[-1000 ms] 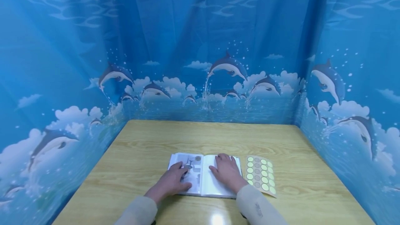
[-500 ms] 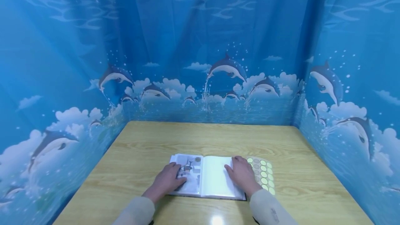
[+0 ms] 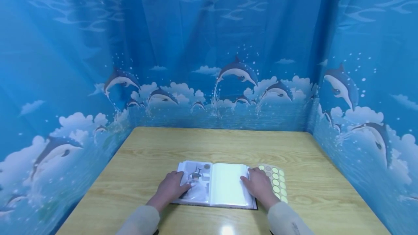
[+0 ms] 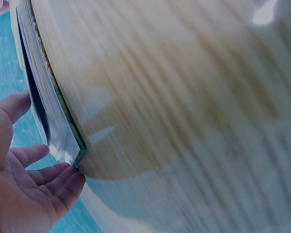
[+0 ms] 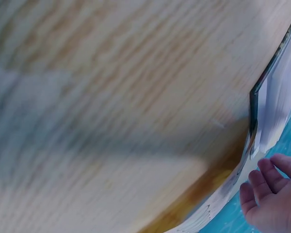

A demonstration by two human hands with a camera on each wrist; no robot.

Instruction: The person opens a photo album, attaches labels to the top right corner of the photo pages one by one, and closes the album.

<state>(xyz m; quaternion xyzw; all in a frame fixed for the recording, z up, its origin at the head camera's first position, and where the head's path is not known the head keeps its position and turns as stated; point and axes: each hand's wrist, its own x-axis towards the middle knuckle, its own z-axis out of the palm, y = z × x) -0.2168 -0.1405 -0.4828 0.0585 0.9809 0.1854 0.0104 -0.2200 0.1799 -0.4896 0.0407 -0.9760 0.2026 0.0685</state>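
Note:
A small photo album [image 3: 228, 182] lies open on the table, a grey-toned picture under a clear sleeve on its left page and a blank white page on its right. At its left side rests my left hand [image 3: 171, 186], thumb over the page. The left wrist view has that hand's loosely bent fingers [image 4: 65, 191] right at the cover's corner. My right hand [image 3: 259, 184] lies along the opposite edge with its thumb on the white page. In the right wrist view its relaxed fingers [image 5: 264, 182] are beside the album's corner; its thumb is hidden there.
A sheet of round pale-yellow stickers [image 3: 275, 182] lies right of the album, partly covered by the right hand. The wooden table [image 3: 147, 151] ends at a blue dolphin-print curtain [image 3: 186, 53] behind and at both sides.
My right hand has slid rightward from the middle of the white page to its outer edge. My left hand has drawn back leftward off the picture to the left edge. The album stays open.

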